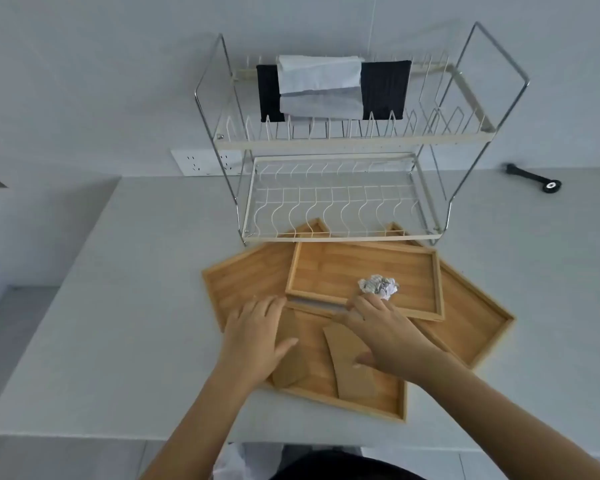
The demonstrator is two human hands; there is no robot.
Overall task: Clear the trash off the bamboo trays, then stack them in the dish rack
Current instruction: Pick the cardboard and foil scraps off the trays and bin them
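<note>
Down at the very bottom, a dark shape and something white are cut off by the edge, and it is hard to tell what they are. Both bare arms reach out over the white counter [84,306]. The left hand [257,336] lies flat with its fingers together and its thumb out to the side, and it hides the top of a brown cardboard piece [288,362] under it. The right hand [383,332] rests on a second, curved cardboard piece [352,375], with the thumb on the card and the fingers stretched forward toward a crumpled paper ball [378,288]; if the fingertips touch the ball is hard to tell. Both card pieces lie in the nearest bamboo tray [371,403]. The paper ball sits in the smaller top tray [343,268], which lies across the others. Another big tray [471,323] pokes out to the right, partly covered. The far tray corners slip under the dish rack [340,195], just behind. Its lower shelf has nothing in it. On its upper shelf hang a black cloth [385,90] and a white cloth [319,76]. Far right, a small black thing [534,178] lies on the counter, too small to make out.
</note>
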